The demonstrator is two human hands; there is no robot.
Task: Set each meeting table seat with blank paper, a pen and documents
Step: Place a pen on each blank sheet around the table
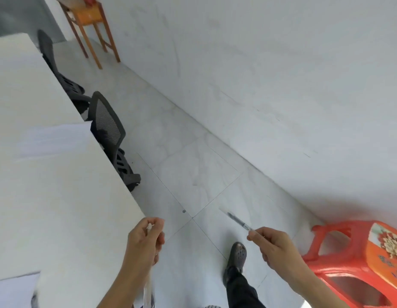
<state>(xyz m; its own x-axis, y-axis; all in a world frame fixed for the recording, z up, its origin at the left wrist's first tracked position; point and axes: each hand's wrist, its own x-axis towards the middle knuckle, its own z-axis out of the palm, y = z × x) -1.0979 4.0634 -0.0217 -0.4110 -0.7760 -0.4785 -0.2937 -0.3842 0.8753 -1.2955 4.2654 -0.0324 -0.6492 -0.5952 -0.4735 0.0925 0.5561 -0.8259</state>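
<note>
My right hand [272, 243] pinches a clear pen with a dark grip [236, 218]; the pen points up and left over the floor. My left hand [146, 238] grips a thin stack of white sheets [148, 290] seen edge-on, hanging down past my wrist. Both hands are beside the right edge of the long white meeting table [59, 192]. White paper [57, 138] lies on the table at the seat with the nearer chair. More paper [15, 290] lies at the table's bottom left corner of view.
Two black mesh office chairs [108, 132] [59, 70] are tucked against the table's right side. A red plastic stool [360, 261] stands at the right by the white wall. A wooden stand [90, 25] is at the far end. My dark shoe [236, 256] steps on the tiled floor.
</note>
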